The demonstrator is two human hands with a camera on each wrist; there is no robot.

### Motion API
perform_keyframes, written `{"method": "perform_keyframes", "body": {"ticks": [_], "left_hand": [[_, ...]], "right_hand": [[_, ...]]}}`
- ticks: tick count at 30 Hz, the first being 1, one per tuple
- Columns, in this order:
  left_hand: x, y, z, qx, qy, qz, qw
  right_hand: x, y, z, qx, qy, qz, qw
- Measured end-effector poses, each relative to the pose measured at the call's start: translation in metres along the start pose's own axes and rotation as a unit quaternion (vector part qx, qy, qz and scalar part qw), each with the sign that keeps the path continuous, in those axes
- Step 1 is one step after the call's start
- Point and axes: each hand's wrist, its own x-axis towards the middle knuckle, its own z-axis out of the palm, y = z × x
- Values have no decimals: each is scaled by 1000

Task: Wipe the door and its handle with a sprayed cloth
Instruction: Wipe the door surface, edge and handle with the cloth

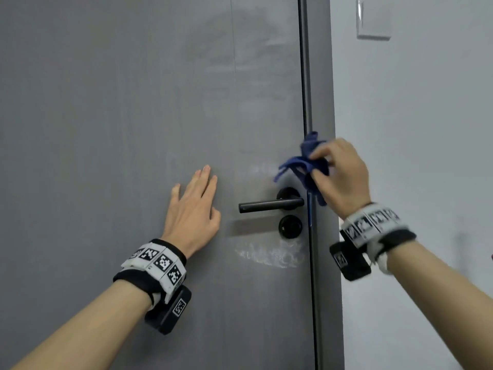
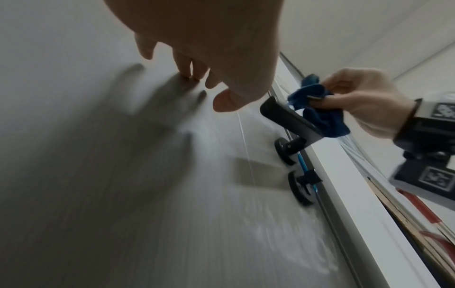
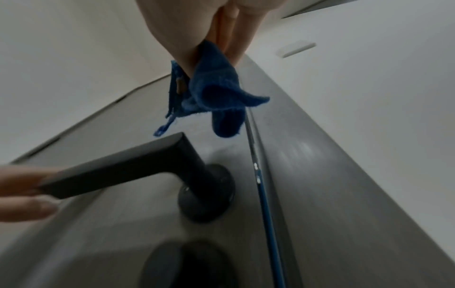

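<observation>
A grey door point(image 1: 120, 116) fills the head view, with damp wipe marks above and below its black lever handle point(image 1: 270, 205). My left hand point(image 1: 193, 206) lies flat on the door with straight fingers, just left of the handle's free end. My right hand point(image 1: 337, 174) pinches a crumpled blue cloth point(image 1: 306, 166) above the handle's round base, close to the door's edge. In the left wrist view the cloth point(image 2: 317, 109) hangs just above the handle point(image 2: 290, 118). The right wrist view shows the cloth point(image 3: 214, 93) dangling over the handle point(image 3: 138, 165), apart from it.
A round black lock knob point(image 1: 290, 227) sits under the handle. A dark vertical strip point(image 1: 306, 76) and the grey frame run along the door's right edge. Beyond is a pale wall with a white switch plate point(image 1: 373, 20). White smears point(image 1: 269, 253) mark the door below the knob.
</observation>
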Motion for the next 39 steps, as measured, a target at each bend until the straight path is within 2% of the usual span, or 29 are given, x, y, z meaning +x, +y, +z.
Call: {"method": "perform_keyframes", "body": {"ticks": [3,8,14,17,21,25,28,33,36,39], "left_hand": [[28,2,-12,4,-4,6,1000],[52,4,-17,14,-22,1,1000],[53,5,-15,-13,-28,-3,1000],[53,2,-16,-48,-18,1,999],[50,-8,-17,-127,12,-3,992],[49,-10,-14,-120,31,8,992],[50,-6,-11,-110,28,2,994],[50,0,-11,-91,19,0,996],[47,5,-10,-42,18,-8,999],[44,8,-9,-28,10,-16,999]], "right_hand": [[42,-10,20,-95,-99,-33,990],[45,3,39,-102,-247,-7,964],[30,11,31,-60,-258,7,964],[31,-4,39,-42,-284,-20,958],[39,-41,62,-20,-349,-70,934],[46,-51,61,-19,-441,-69,895],[38,-37,45,-55,-423,-78,901],[27,13,4,-116,-363,-4,924],[21,14,2,-143,-353,4,925],[20,4,6,-94,-351,39,931]]}}
